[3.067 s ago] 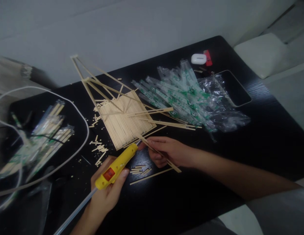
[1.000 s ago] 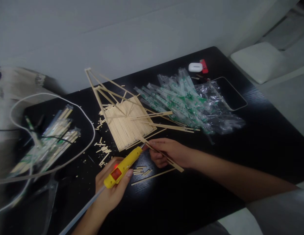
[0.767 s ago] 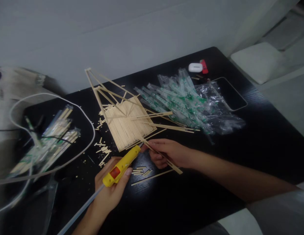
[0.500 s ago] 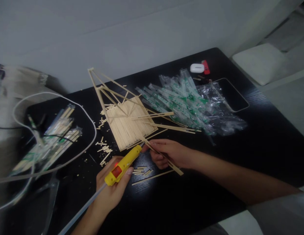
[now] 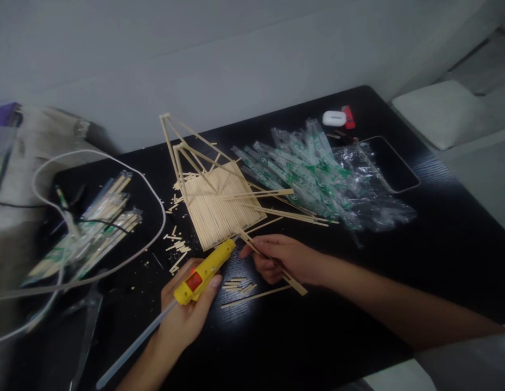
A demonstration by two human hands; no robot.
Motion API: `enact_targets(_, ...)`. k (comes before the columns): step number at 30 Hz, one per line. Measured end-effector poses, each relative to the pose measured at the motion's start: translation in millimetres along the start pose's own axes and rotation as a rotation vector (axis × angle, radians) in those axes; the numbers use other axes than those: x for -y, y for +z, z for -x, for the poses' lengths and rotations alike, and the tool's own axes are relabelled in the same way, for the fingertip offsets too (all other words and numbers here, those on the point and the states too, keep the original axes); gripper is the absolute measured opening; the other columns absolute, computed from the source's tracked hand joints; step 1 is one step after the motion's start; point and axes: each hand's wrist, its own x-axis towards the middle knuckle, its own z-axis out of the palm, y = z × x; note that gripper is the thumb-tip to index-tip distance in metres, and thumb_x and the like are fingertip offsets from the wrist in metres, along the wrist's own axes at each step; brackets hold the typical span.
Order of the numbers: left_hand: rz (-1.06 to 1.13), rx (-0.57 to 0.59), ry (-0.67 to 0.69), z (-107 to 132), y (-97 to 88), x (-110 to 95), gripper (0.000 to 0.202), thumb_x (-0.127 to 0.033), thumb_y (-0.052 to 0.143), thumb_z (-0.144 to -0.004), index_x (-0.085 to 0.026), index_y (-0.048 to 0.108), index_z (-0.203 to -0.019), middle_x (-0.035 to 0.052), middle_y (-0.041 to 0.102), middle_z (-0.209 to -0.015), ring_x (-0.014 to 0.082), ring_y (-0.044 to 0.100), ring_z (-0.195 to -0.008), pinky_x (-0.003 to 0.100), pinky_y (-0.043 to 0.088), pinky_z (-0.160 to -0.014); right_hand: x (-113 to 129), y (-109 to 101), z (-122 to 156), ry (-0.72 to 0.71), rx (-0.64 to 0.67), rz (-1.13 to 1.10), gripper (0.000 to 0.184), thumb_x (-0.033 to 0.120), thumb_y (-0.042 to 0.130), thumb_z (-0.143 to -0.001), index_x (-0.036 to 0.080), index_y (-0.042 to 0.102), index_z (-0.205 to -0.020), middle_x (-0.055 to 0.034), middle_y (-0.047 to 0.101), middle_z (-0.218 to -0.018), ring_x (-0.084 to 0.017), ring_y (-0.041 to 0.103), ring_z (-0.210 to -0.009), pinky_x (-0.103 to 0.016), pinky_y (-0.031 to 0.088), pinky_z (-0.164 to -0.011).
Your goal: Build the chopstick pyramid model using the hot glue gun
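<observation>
My left hand is wrapped round a yellow hot glue gun, with a long clear glue stick jutting from its back end. The gun's nozzle touches or nearly touches the near end of a narrow frame of joined wooden chopsticks. My right hand pinches that frame at its middle, between thumb and fingers. Just beyond lies a flat mat of chopsticks glued side by side, with a triangular stick framework rising from its far left part.
Short cut stick pieces and one long stick lie near my hands. Wrapped chopsticks and a white cable are at left. Torn plastic sleeves, a phone and a white case sit at right.
The view has shifted slightly, so the table's things appear a little further right and lower. Both hands keep their hold, and the nozzle stays at the frame's end.
</observation>
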Motion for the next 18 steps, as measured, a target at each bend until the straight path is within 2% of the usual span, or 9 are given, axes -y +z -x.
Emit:
enact_targets(5,-0.011,0.044,0.048,-2,-1.7,-6,0.006,-0.024,0.068,-0.097,-0.024,0.074,-0.099,0.0031,0.074,-0.09,0.0194,0.074,-0.078,0.027,0.06,-0.069,0,0,0,0.009,-0.014,0.008,0.038,0.049,0.078,-0.094,0.013,0.069,-0.102,0.0099,0.041,-0.063,-0.006,0.024,-0.049,-0.024,0.017,-0.049)
enact_targets(10,-0.014,0.032,0.074,-7,-2.4,-15,0.006,-0.023,0.066,-0.096,-0.026,0.071,-0.095,0.001,0.071,-0.083,0.0184,0.071,-0.071,0.027,0.059,-0.064,0,0,0,0.012,-0.006,0.009,0.041,0.053,0.079,-0.093,0.014,0.069,-0.104,0.0097,0.041,-0.064,-0.006,0.025,-0.05,-0.024,0.018,-0.05)
enact_targets(18,-0.008,0.041,0.088,-7,-2.3,-13,0.007,-0.019,0.066,-0.096,-0.024,0.067,-0.092,-0.0007,0.065,-0.079,0.0145,0.065,-0.064,0.024,0.052,-0.059,1,1,1,0.018,0.004,-0.002,0.039,0.051,0.079,-0.094,0.015,0.068,-0.103,0.0098,0.041,-0.064,-0.005,0.027,-0.05,-0.023,0.019,-0.05)
